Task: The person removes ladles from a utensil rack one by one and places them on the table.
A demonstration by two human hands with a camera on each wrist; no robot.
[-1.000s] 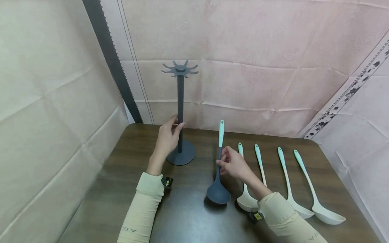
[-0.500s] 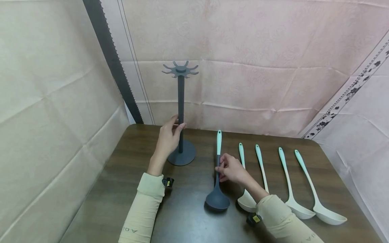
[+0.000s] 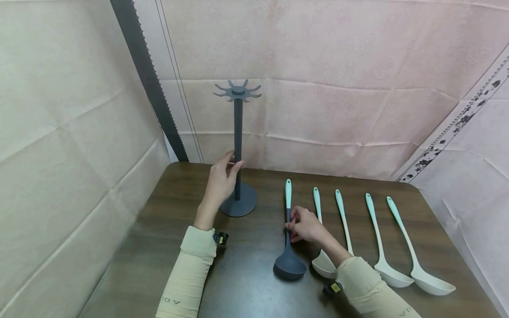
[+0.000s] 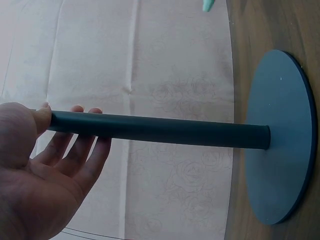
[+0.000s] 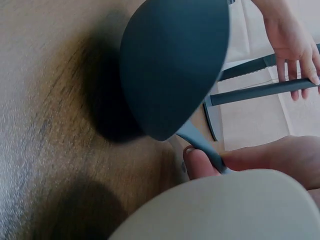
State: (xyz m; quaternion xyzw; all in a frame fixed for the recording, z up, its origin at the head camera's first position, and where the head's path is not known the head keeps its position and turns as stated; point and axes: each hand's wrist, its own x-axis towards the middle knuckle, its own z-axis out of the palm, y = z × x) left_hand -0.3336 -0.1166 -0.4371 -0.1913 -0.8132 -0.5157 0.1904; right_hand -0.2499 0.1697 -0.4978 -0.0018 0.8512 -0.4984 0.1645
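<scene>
Even, soft light falls from above my hands, my ladle (image 5: 172, 65) casts a dark blurry shadow on the table (image 5: 45, 150), and the wall lines bow near the edges.

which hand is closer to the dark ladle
Right. The right hand pinches the dark ladle by its handle. The left hand is off to the side, holding the stand's pole.
</scene>
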